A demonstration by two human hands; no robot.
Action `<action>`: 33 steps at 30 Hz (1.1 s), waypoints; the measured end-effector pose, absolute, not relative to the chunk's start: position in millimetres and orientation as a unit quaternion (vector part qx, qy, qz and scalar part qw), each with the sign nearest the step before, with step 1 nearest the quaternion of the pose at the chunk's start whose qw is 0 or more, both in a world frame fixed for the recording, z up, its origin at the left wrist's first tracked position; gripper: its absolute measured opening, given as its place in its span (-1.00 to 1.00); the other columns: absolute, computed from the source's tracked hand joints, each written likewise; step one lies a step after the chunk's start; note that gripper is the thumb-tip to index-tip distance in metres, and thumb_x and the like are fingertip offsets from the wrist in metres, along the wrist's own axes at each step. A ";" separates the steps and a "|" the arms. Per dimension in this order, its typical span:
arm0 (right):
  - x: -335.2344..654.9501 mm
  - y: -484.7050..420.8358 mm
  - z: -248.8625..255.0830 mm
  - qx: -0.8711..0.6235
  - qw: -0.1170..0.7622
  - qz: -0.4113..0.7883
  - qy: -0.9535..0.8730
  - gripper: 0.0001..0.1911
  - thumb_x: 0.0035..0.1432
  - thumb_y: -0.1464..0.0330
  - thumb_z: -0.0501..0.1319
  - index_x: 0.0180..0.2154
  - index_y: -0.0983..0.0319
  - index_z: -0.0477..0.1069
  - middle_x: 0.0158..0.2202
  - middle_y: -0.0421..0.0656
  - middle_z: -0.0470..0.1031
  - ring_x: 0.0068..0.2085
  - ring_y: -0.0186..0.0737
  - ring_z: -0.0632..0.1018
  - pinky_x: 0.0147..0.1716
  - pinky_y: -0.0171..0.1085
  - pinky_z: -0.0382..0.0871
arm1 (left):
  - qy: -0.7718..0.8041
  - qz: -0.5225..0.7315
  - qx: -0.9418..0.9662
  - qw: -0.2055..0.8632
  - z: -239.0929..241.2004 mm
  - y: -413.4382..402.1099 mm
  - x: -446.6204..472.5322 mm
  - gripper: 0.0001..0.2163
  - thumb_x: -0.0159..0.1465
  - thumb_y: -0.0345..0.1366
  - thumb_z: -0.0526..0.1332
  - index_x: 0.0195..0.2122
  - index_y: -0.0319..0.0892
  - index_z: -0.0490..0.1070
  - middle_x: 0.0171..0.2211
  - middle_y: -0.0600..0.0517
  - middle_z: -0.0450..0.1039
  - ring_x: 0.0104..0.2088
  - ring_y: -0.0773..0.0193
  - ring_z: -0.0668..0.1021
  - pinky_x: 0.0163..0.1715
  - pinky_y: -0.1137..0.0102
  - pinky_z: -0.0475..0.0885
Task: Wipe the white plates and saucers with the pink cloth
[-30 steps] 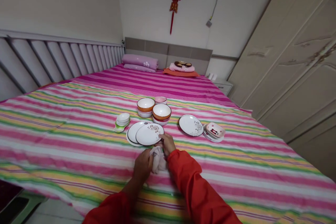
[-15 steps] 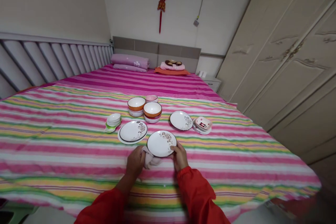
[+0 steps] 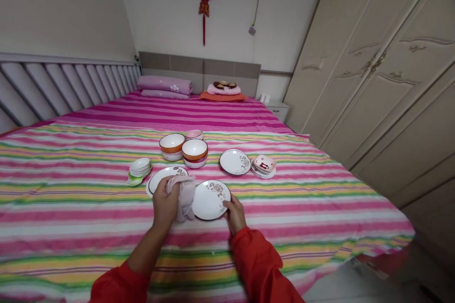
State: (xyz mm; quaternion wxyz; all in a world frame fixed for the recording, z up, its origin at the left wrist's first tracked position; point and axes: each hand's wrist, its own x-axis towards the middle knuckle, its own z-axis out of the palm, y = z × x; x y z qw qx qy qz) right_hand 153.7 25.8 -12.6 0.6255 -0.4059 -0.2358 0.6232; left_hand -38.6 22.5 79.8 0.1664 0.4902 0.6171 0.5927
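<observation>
A white plate (image 3: 210, 202) with a brown flower print and dark rim is gripped at its right edge by my right hand (image 3: 235, 214). My left hand (image 3: 166, 202) is closed on a pale pinkish cloth (image 3: 185, 198), which hangs by the plate's left edge. Behind that hand, partly covered by it, a similar plate (image 3: 159, 178) lies on a larger white one. Another flowered plate (image 3: 232, 162) lies further back on the striped sheet.
Stacked bowls (image 3: 195, 149) with orange sides stand beyond the plates. Small white dishes (image 3: 140, 165) sit on a green dish at left; a pink patterned dish (image 3: 265, 163) rests on small plates at right. Folded bedding (image 3: 165, 85) lies by the headboard; a wardrobe (image 3: 384, 71) stands at right.
My left hand has lifted the cloth from below the plate to its left side. My right hand still holds the plate. The whole view has shifted, moving the scene leftward.
</observation>
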 end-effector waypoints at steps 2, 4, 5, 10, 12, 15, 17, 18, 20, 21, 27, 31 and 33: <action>154.1 25.8 -13.1 -0.399 0.626 0.624 -0.245 -0.51 -0.26 0.43 0.22 -0.15 0.25 0.46 -0.56 -0.28 0.47 -0.63 -0.35 0.39 -0.77 -0.40 0.27 | 0.605 0.546 0.546 0.192 77.8 25.4 -22.3 -0.64 0.10 -0.17 0.17 -0.08 -0.19 0.39 -0.23 -0.01 0.51 -0.22 0.17 0.53 -0.19 0.30 0.43; 154.4 25.3 -12.0 -0.391 0.623 0.627 -0.255 -0.53 -0.24 0.41 0.23 -0.16 0.24 0.47 -0.58 -0.29 0.45 -0.64 -0.35 0.38 -0.77 -0.40 0.28 | 0.555 0.468 0.641 0.251 65.1 24.8 -6.2 -0.49 0.09 -0.17 0.22 0.08 -0.19 0.30 -0.13 -0.08 0.50 -0.14 0.14 0.53 -0.14 0.27 0.43; 154.5 25.0 -11.0 -0.388 0.621 0.630 -0.261 -0.54 -0.24 0.41 0.22 -0.17 0.24 0.47 -0.59 -0.30 0.44 -0.65 -0.35 0.38 -0.77 -0.40 0.27 | 0.508 0.422 0.694 0.287 57.1 23.6 -0.1 -0.49 0.14 -0.17 0.19 0.12 -0.17 0.27 -0.07 -0.10 0.49 -0.10 0.14 0.52 -0.13 0.27 0.44; 154.8 23.8 -8.0 -0.381 0.616 0.630 -0.282 -0.58 -0.19 0.38 0.22 -0.17 0.25 0.47 -0.62 -0.30 0.42 -0.67 -0.35 0.37 -0.76 -0.38 0.29 | 0.422 0.286 0.837 0.199 33.4 21.0 -1.2 -0.64 0.25 -0.27 0.08 0.08 -0.01 0.35 0.09 -0.03 0.39 0.10 0.14 0.40 0.15 0.09 0.19; 154.7 24.2 -9.3 -0.379 0.617 0.631 -0.280 -0.58 -0.15 0.33 0.25 -0.15 0.26 0.46 -0.63 -0.30 0.42 -0.67 -0.35 0.37 -0.75 -0.38 0.29 | 0.405 0.238 0.868 0.160 33.5 23.2 -9.6 -0.63 0.25 -0.28 0.10 0.10 0.05 0.33 0.15 0.00 0.31 0.18 0.10 0.30 0.18 0.01 0.08; 154.4 25.5 -12.9 -0.374 0.622 0.635 -0.264 -0.57 -0.11 0.21 0.29 -0.16 0.24 0.45 -0.53 -0.24 0.49 -0.62 -0.33 0.43 -0.71 -0.37 0.34 | 0.354 0.177 0.905 0.153 32.4 26.3 -16.0 -0.61 0.28 -0.27 0.07 0.14 0.11 0.27 0.20 0.05 0.24 0.24 0.11 0.21 0.19 0.05 0.08; 154.3 26.2 -15.2 -0.372 0.626 0.637 -0.253 -0.56 -0.12 0.15 0.31 -0.18 0.23 0.46 -0.41 -0.18 0.55 -0.53 -0.30 0.49 -0.64 -0.36 0.38 | 0.322 0.162 0.920 0.153 27.6 28.6 -13.3 -0.60 0.31 -0.26 0.02 0.18 0.12 0.20 0.21 0.05 0.22 0.24 0.16 0.20 0.19 0.12 0.10; 154.4 26.5 -16.2 -0.372 0.626 0.638 -0.250 -0.55 -0.12 0.12 0.31 -0.19 0.23 0.46 -0.37 -0.16 0.56 -0.50 -0.28 0.51 -0.62 -0.36 0.38 | 0.312 0.161 0.924 0.150 24.4 30.4 -10.2 -0.60 0.33 -0.25 -0.01 0.20 0.11 0.17 0.22 0.05 0.21 0.24 0.18 0.20 0.19 0.14 0.10; 154.8 26.9 -17.6 -0.372 0.624 0.638 -0.254 -0.54 -0.11 0.08 0.30 -0.19 0.23 0.46 -0.38 -0.16 0.56 -0.51 -0.28 0.50 -0.64 -0.37 0.36 | 0.307 0.166 0.927 0.136 18.0 36.0 -1.8 -0.60 0.33 -0.24 -0.04 0.21 0.08 0.16 0.22 0.04 0.21 0.24 0.18 0.21 0.19 0.17 0.12; 155.0 27.1 -18.2 -0.373 0.624 0.637 -0.257 -0.54 -0.11 0.08 0.30 -0.20 0.23 0.46 -0.43 -0.18 0.55 -0.54 -0.30 0.48 -0.66 -0.37 0.35 | 0.311 0.170 0.926 0.127 15.6 40.0 2.7 -0.60 0.34 -0.24 -0.04 0.20 0.05 0.18 0.21 0.02 0.22 0.23 0.17 0.22 0.18 0.17 0.12; 154.5 28.3 -19.6 -0.376 0.630 0.625 -0.266 -0.59 -0.11 0.08 0.31 -0.30 0.26 0.45 -0.64 -0.29 0.41 -0.67 -0.38 0.36 -0.74 -0.39 0.26 | 0.423 0.113 0.894 0.094 21.3 66.1 16.7 -0.59 0.33 -0.26 -0.07 0.20 -0.11 0.20 0.24 -0.08 0.16 0.25 0.09 0.19 0.18 0.11 0.12; 153.7 28.4 -19.1 -0.376 0.631 0.621 -0.273 -0.57 -0.10 0.07 0.32 -0.30 0.28 0.47 -0.68 -0.29 0.37 -0.71 -0.38 0.33 -0.78 -0.39 0.22 | 0.502 0.018 0.861 0.078 30.0 65.5 5.0 -0.56 0.34 -0.28 -0.12 0.24 -0.17 0.11 0.28 -0.09 0.06 0.26 0.06 0.14 0.18 0.07 0.10; 153.3 27.7 -18.0 -0.378 0.632 0.619 -0.274 -0.54 -0.09 0.08 0.31 -0.25 0.29 0.47 -0.68 -0.29 0.38 -0.71 -0.37 0.32 -0.79 -0.37 0.23 | 0.519 0.011 0.853 0.058 28.8 57.0 -6.0 -0.56 0.34 -0.29 -0.11 0.24 -0.17 0.12 0.27 -0.11 0.09 0.26 0.06 0.15 0.17 0.05 0.11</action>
